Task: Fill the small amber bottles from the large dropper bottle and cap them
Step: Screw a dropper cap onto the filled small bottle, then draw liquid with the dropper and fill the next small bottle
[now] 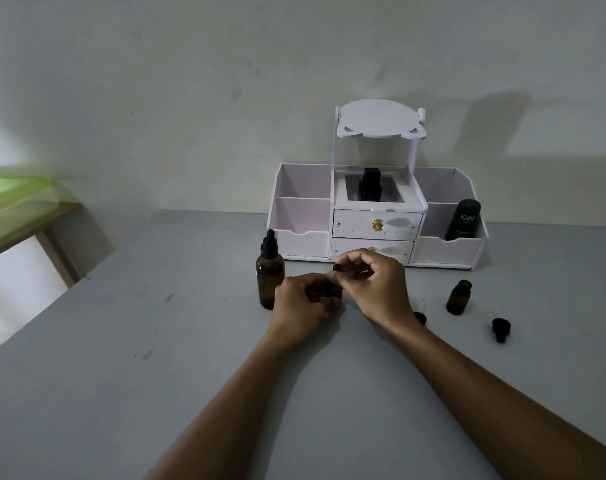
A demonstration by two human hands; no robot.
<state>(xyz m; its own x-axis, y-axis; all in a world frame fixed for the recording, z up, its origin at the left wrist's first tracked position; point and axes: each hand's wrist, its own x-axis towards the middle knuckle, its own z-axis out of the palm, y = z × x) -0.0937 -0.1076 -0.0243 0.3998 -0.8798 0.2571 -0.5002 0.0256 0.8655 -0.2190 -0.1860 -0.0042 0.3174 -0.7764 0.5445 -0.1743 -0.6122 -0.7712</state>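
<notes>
A: Two hands meet over the grey table [156, 341], head view only. Left hand [303, 304] is curled around a small amber bottle [334, 294], mostly hidden by the fingers, standing on or just above the tabletop.

B: Right hand?

A: Right hand [377, 282] sits just above the left, thumb and fingertips pinched on a small black cap [336, 267] right over the bottle's mouth. Cannot tell whether cap and neck touch.

B: Large dropper bottle?

A: Large dropper bottle [270, 271] stands upright just left of the left hand, black dropper top on, nobody touching it.

B: Others?

A: Second small amber bottle [459, 297] upright and uncapped, well right of the hands. One black cap [499, 329] lies loose near it; another dark cap [421, 317] shows partly behind the right wrist.

B: Background?

A: White organiser [377, 216] against the wall, black Kahf bottle [463, 220] in its right compartment.
</notes>
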